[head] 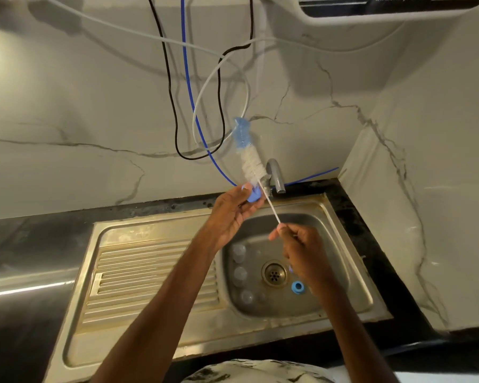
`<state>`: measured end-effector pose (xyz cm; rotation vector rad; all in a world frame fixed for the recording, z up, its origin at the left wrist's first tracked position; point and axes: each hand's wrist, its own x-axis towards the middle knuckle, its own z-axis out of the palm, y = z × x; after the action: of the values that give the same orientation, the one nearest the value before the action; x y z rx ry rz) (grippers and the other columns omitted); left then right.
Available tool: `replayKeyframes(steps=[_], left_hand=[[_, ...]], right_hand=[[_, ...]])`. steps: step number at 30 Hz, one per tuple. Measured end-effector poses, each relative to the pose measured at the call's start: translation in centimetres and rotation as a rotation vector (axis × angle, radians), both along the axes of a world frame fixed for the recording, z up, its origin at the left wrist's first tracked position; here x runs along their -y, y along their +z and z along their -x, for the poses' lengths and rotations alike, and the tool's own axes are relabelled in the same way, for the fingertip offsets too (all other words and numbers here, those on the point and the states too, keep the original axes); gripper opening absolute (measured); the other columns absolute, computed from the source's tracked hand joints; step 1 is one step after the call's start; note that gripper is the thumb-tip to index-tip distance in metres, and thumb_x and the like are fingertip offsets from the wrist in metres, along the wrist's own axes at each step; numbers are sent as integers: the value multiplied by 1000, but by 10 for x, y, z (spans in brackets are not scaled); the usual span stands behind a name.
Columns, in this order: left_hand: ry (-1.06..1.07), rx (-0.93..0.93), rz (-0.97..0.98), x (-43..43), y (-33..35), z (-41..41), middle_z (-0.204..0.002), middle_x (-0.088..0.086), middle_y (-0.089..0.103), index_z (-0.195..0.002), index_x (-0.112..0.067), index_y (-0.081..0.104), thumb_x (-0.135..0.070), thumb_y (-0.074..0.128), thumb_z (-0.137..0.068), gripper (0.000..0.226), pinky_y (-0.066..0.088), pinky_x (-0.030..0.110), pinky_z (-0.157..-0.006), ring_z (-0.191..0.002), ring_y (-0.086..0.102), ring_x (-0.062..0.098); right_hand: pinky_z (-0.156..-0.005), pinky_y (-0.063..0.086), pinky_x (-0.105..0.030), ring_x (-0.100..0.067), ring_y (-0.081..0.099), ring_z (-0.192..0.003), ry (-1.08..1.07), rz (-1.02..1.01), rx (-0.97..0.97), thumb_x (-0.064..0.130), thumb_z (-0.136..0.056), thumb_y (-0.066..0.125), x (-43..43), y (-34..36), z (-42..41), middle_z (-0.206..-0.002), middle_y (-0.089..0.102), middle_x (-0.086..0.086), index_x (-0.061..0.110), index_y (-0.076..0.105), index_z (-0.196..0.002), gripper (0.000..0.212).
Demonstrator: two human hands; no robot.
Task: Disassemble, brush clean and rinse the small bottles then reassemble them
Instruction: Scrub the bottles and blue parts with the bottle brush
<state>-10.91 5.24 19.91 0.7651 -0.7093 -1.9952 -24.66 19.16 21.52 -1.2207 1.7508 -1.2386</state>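
my left hand [233, 214] grips blue cap [252, 195] beside tap [277, 175], right hand [302, 250] pinches brush [250, 161] by wire, bristles beyond cap, i guess to scrub its bore

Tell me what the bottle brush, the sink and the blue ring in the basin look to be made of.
The bottle brush: soft white bristles and a blue spongy-looking tip on a thin white stem, plastic or coated wire. The sink: stainless steel, dull brushed, yellowish staining on the ribbed drainboard. The blue ring: probably smooth opaque plastic, like the blue piece the left hand holds.
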Motion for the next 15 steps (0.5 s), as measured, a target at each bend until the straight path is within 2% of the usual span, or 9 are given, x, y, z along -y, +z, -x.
replayKeyframes(steps=[2,5,10,15], left_hand=[[74,-36,-24,7,5,1,-130,25,64,-134,10,54,-13,65,-98,44,60,35,-92,-118,67,35],[206,8,-67,24,6,-2,-119,20,70,-134,8,56,-14,68,-96,46,61,32,-86,-113,69,32],[36,26,23,4,13,5,-122,23,68,-125,6,61,-12,63,-99,32,60,35,-90,-112,69,34],[264,35,-85,34,17,0,-124,21,68,-131,5,59,-14,67,-97,40,62,34,-83,-112,69,33]], right_hand=[[-43,31,-22,-4,35,-38,17,17,6,19,-105,51,-3,0,-2,-41,41,7,14,73,-81,33],[-45,31,-20,-4,37,-39,73,19,-16,17,-105,51,-14,-5,-11,-41,43,8,15,73,-80,34],[-43,32,-21,-5,38,-36,-32,13,-37,20,-105,50,6,-1,1,-39,43,9,15,73,-82,33],[-44,30,-18,-3,35,-39,89,35,3,16,-105,51,-12,-5,-14,-41,41,9,14,74,-80,34]])
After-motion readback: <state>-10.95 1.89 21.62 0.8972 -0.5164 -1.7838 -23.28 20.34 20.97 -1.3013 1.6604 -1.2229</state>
